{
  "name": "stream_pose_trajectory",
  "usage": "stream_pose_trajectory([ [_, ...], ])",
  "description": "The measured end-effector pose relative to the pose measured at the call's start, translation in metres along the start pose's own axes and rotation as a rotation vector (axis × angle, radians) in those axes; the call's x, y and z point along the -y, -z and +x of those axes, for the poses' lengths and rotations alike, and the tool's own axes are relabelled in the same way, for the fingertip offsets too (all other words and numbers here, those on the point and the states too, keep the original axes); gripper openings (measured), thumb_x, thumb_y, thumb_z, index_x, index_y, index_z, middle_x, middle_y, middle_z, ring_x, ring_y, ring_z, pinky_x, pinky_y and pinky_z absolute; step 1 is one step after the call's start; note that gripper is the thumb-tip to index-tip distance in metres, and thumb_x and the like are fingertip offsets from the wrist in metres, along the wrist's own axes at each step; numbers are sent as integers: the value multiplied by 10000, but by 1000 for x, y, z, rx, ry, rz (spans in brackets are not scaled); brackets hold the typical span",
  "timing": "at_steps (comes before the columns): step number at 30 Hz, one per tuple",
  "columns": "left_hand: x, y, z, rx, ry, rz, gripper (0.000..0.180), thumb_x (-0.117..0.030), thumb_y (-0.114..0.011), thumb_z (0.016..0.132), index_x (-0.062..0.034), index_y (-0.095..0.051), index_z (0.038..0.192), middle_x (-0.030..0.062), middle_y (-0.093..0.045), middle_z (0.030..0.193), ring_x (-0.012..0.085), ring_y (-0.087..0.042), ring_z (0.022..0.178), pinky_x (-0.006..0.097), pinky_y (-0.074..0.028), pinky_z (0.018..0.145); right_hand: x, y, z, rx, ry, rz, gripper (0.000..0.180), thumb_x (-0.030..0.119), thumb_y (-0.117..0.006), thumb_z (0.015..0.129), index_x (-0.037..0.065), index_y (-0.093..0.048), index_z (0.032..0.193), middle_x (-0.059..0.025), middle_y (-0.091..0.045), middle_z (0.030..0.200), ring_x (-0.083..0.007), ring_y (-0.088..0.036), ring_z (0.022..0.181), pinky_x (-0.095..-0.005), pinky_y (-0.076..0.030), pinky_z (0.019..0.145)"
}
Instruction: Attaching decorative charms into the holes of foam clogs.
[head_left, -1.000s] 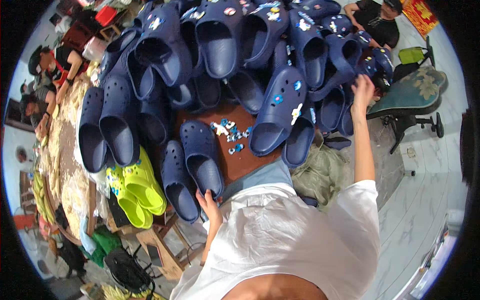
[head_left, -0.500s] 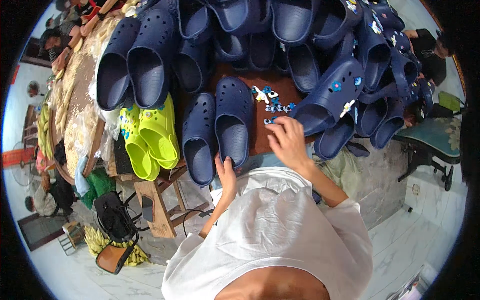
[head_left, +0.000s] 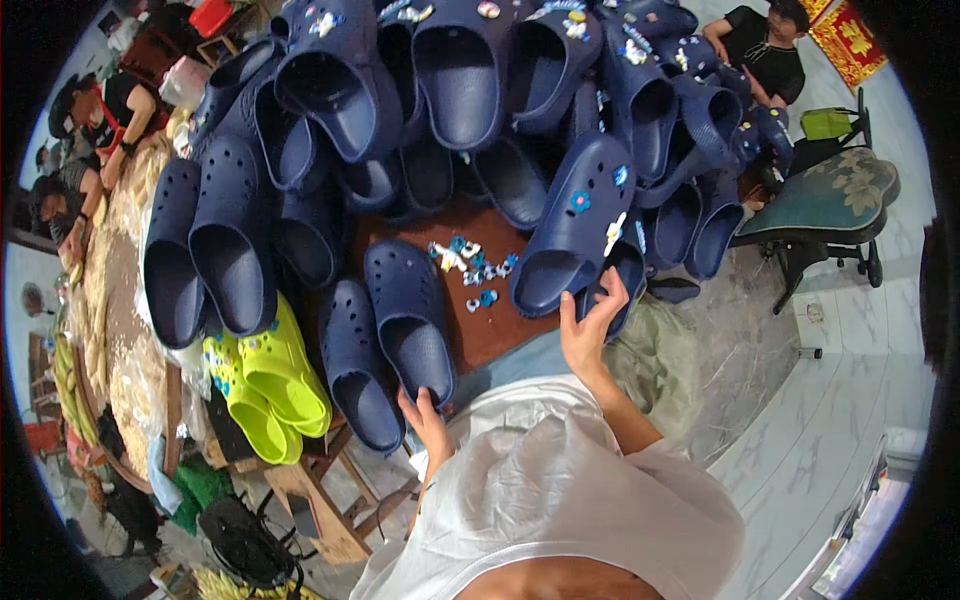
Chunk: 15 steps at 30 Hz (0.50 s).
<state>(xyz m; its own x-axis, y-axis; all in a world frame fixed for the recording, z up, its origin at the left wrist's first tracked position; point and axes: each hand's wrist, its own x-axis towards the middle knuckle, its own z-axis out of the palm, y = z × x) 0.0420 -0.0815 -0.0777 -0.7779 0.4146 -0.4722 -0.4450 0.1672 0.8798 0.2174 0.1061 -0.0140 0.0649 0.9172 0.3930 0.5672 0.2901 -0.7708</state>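
Note:
My left hand [head_left: 428, 425] rests against the heel of a pair of plain navy clogs [head_left: 385, 340] lying side by side on the brown table [head_left: 490, 335]. My right hand [head_left: 592, 325] hangs open, fingers spread, just below a navy clog with charms [head_left: 577, 225] that leans at the table's right side. A small heap of colourful shoe charms [head_left: 468, 268] lies on the table between the pair and that clog. Neither hand holds anything.
A large pile of navy clogs [head_left: 450, 90] covers the back of the table. A lime-green pair [head_left: 262, 385] sits at the left edge. A green chair [head_left: 830, 205] stands to the right; people sit at the far left and top right. A black bag [head_left: 245, 540] lies on the floor.
My right hand reached out to the right, came in over the charms, and now sits open below the decorated clog. The view has shifted around the table; my left hand stays at the plain pair.

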Motion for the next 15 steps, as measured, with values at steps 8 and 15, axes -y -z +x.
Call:
stream_pose_trajectory([
  [8,-3,0,-3,56,8,-8,470,-258,-505,927,-141,-356,1357,96,-453,1245,202,-526,885,307,-471,573,-17,-4,40,73,-107,-30,675,97,-585,850,-54,-198,1382,-339,-430,1286,-465,-480,1170,-463,-405,961],
  [15,-3,2,-4,91,7,-3,507,-221,-497,918,-150,-309,1384,118,-445,1265,213,-549,856,316,-482,571,-6,15,63,-34,38,56,510,4,-485,843,-37,-348,1333,-293,-481,1258,-419,-495,1179,-431,-391,988],
])
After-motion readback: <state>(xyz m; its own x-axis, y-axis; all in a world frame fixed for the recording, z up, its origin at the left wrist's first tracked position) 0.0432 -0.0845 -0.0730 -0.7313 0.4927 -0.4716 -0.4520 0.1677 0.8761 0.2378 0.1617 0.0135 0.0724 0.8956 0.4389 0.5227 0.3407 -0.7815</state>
